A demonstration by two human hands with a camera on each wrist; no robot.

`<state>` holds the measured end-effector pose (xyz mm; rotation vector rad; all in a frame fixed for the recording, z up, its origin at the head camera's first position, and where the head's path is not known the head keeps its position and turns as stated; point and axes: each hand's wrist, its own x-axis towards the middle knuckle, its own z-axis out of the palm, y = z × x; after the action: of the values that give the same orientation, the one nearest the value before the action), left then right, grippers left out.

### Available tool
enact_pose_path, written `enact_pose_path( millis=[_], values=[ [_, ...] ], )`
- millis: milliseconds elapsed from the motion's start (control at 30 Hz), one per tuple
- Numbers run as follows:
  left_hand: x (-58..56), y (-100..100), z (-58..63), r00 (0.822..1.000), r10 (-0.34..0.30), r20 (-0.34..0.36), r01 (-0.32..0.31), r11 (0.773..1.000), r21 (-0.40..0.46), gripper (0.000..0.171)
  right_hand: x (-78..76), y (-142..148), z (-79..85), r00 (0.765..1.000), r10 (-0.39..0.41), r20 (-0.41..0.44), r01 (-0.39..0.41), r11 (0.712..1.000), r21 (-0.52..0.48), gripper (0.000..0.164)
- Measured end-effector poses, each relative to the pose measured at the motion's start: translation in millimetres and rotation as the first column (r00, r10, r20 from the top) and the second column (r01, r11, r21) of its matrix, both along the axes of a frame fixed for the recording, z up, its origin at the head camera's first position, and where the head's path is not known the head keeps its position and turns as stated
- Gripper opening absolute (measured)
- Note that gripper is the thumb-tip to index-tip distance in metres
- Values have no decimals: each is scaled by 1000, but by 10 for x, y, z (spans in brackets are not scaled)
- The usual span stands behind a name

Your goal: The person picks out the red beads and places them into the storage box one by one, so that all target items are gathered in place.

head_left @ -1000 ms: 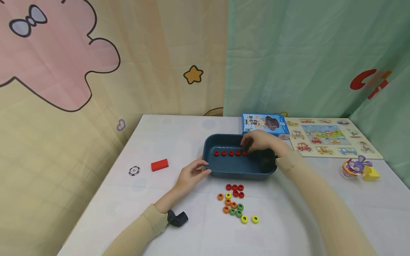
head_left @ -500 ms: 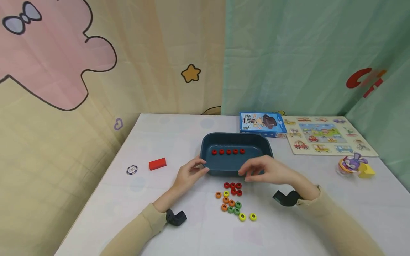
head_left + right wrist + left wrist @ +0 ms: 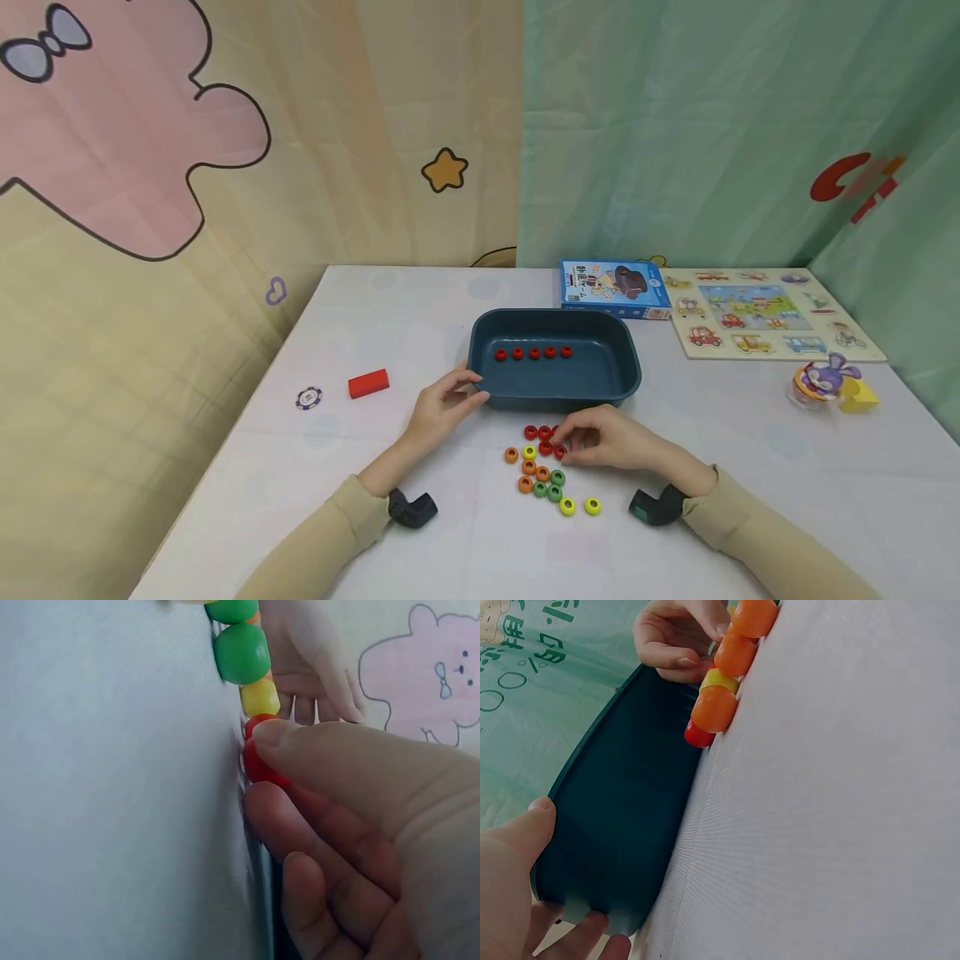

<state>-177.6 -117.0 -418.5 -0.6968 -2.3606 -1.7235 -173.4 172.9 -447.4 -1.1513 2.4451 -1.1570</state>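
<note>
My left hand (image 3: 444, 408) grips the left end of a dark blue tray (image 3: 555, 403), thumb at the rim and fingers round the end wall, as the left wrist view (image 3: 517, 877) shows. Inside the tray stands a row of several red beads (image 3: 534, 353). In front of it my right hand (image 3: 611, 437) reaches down to a group of loose red beads (image 3: 545, 448). Its thumb and forefinger pinch a red bead (image 3: 262, 766). Close by lie orange beads (image 3: 525, 484), green beads (image 3: 554, 493) and yellow beads (image 3: 567, 506) on the white table.
A blue box (image 3: 615, 289) and a picture puzzle board (image 3: 757, 343) lie behind the tray. A purple rabbit toy (image 3: 827, 379) and a yellow block (image 3: 858, 396) stand at the right. On the left are a red block (image 3: 368, 383) and a poker chip (image 3: 308, 398).
My right hand has left the inside of the tray and moved toward me, down to the loose red beads. My left hand stays on the tray's left end.
</note>
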Motion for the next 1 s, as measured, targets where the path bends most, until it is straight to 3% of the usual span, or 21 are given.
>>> enact_pose_path(
  millis=[167, 300, 433, 567, 667, 767, 1000],
  values=[
    [-1, 0, -1, 1000, -2, 5, 2, 1000, 0, 27, 58, -38, 174, 995, 16, -95, -13, 999, 29, 20],
    [-2, 3, -4, 1000, -8, 2, 8, 1000, 4, 28, 32, -117, 607, 976, 98, -194, -109, 993, -47, 21],
    [-2, -2, -6, 1000, -11, -5, 11, 1000, 9, 28, -231, -234, 1086, 948, 100, -301, -145, 981, -132, 24],
    [6, -23, -8, 1000, -10, 2, 10, 1000, 9, 27, -602, -396, 1330, 961, 47, -272, -88, 986, -141, 24],
    [8, -31, -10, 1000, -19, 2, 19, 1000, 16, 27, -882, -539, 1321, 978, 33, -205, -59, 991, -120, 21],
    [8, -29, -10, 999, -33, -3, 33, 999, 17, 27, -1105, -655, 1183, 992, 63, -112, -72, 995, -76, 22],
    [0, -26, -18, 999, -31, -15, 31, 999, 12, 27, -1355, -795, 770, 991, 123, 57, -127, 989, 70, 21]
  ],
)
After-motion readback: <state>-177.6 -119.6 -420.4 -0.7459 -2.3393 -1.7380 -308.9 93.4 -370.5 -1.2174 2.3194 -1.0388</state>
